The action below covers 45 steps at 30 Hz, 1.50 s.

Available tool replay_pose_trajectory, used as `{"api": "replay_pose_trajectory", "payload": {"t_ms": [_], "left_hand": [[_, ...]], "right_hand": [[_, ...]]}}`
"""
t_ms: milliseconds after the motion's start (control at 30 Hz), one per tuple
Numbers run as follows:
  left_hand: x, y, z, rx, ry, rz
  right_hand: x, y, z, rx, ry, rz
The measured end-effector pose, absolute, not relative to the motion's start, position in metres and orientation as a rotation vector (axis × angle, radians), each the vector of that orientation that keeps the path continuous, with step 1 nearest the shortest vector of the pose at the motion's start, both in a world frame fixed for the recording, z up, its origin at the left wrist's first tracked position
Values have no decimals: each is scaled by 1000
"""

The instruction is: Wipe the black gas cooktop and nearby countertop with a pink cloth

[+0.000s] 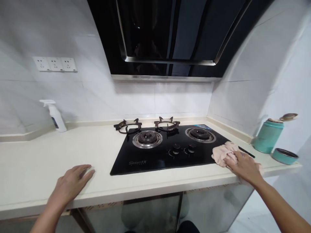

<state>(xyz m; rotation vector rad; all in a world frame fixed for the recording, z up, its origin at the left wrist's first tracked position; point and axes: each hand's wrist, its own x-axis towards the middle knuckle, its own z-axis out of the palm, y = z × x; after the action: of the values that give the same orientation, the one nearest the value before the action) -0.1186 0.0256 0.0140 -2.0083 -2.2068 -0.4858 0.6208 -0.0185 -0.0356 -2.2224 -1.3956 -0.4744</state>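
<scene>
Under my right hand is a crumpled pale pink cloth, gripped and pressed on the front right corner of the black gas hob. Part of the cloth hangs over onto the countertop beside the hob. My left hand lies on the white countertop left of the hob, holding nothing, its thumb apart from the fingers. Two round burners, the left burner and the right burner, sit bare on the hob, with two control knobs between them near the front.
Two dark pan supports, one left and one right, stand behind the hob's left part. A white spray bottle is at the back left. A teal canister and its round teal piece stand right. A black range hood overhangs.
</scene>
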Motion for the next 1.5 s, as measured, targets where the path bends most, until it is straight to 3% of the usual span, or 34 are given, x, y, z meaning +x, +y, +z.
{"api": "replay_pose_trajectory", "payload": {"t_ms": [133,400,733,867,967,1233,1500], "left_hand": [[-118,25,13,-1997,-2208,-497],[-115,21,13,-2006,-2191,-556],[-114,21,12,-2000,-2198,-589],[-115,22,11,-1992,-2181,-596],[-114,21,12,-1989,-2184,-594],[-111,17,13,-1980,-2214,-639],[-101,13,16,-1987,-2200,-589]], "right_hand": [[561,-38,-40,-2154,-1509,-506],[353,-49,-25,-1591,-1819,-496],[220,-49,-3,-1088,-2028,157],[212,-40,17,-763,-1796,714],[225,-21,29,-729,-1705,867],[339,17,-7,-1182,-1641,482],[424,-1,-19,-1296,-1732,132]]}}
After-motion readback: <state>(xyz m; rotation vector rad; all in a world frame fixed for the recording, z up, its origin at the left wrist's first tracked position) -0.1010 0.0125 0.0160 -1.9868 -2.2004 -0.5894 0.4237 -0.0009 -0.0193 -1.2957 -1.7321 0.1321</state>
